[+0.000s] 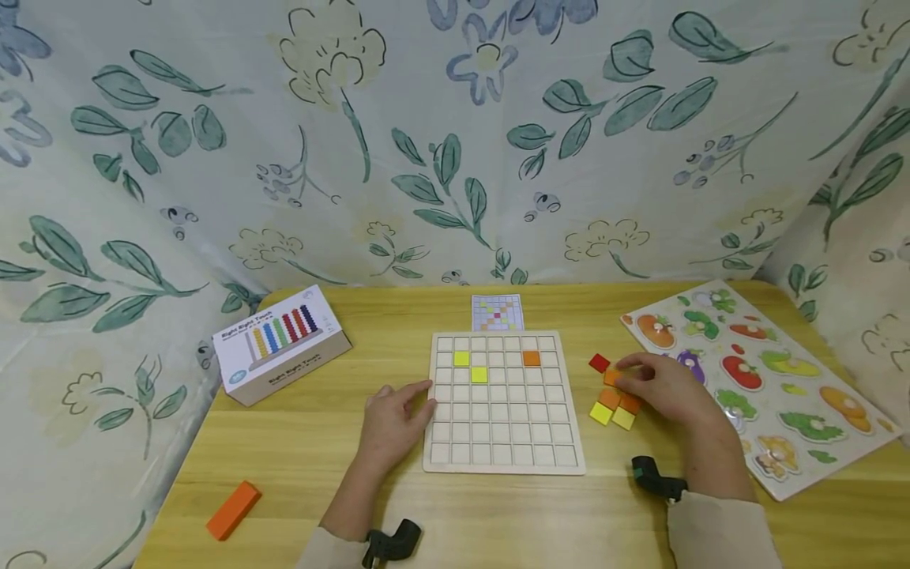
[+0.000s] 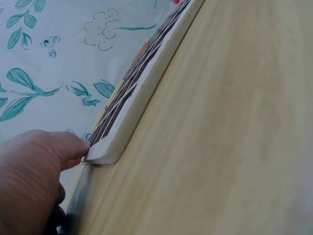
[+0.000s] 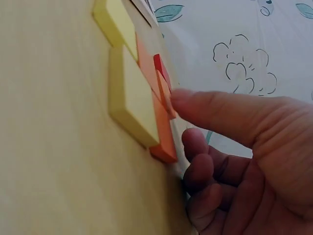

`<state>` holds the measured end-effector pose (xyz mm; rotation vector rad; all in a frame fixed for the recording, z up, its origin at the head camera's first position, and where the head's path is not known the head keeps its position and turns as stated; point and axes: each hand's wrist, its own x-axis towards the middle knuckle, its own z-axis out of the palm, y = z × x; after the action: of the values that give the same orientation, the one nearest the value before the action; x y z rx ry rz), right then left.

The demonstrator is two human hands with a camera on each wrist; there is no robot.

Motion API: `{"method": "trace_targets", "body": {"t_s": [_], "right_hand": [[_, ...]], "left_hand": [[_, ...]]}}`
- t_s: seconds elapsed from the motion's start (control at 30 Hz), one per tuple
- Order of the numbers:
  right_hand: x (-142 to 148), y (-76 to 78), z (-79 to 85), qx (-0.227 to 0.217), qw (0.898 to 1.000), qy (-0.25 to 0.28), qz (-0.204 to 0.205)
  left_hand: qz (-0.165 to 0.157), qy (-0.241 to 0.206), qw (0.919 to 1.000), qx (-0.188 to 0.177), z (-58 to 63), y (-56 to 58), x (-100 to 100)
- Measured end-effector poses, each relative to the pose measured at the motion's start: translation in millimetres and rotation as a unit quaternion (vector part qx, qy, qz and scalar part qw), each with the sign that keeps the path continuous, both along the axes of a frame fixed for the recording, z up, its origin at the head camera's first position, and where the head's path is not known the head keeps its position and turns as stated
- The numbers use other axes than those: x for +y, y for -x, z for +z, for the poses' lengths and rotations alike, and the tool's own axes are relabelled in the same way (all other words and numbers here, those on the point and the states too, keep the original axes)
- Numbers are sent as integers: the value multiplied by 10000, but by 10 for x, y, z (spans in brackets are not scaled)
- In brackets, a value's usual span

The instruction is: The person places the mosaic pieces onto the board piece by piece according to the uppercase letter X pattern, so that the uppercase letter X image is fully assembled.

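Observation:
A square wooden grid board [image 1: 505, 469] lies on the table, with two yellow tiles [image 1: 461, 359] and an orange tile [image 1: 532, 359] in its cells. At its left edge, my left hand [image 1: 389, 427] touches the rim with the fingertips; the left wrist view shows the hand [image 2: 41, 166] at the board's corner [image 2: 110, 152]. Beyond the right side, my right hand [image 1: 664, 389] pinches an orange tile [image 1: 611, 378] between thumb and index finger, the index hidden in the right wrist view. Beside it lie a red tile [image 1: 599, 363], two more orange tiles [image 1: 609, 397] and two yellow tiles [image 3: 129, 98].
A small pattern card [image 1: 497, 313] lies behind the board. At the back left is a bead-toy box [image 1: 283, 345], and an orange block [image 1: 234, 510] lies at the front left. A vegetable puzzle board [image 1: 771, 411] is at the right, partly behind my right forearm.

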<state>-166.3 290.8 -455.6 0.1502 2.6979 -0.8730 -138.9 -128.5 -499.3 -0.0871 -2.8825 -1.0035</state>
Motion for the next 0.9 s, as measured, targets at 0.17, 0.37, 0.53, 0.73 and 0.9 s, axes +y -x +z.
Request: {"method": "trace_targets", "body": {"t_s": [0.17,0.37,0.53,0.73,0.9], "right_hand": [[33,-8,26,-80,9999,-17,107],[-20,7,38,-275,9996,-53,-30],[-58,12,11,-281,9996,-67,-34],[-84,13,29,-226,9996,-179,1],[-127,1,105,-203,9997,-162,37]], "left_hand": [[46,28,10000,0,-1,-3,4],[69,72,9999,-39,4,-2,14],[74,61,9999,-73,3,0,9],[36,60,10000,12,-16,3,2],[4,58,10000,48,-34,9,-4]]}}
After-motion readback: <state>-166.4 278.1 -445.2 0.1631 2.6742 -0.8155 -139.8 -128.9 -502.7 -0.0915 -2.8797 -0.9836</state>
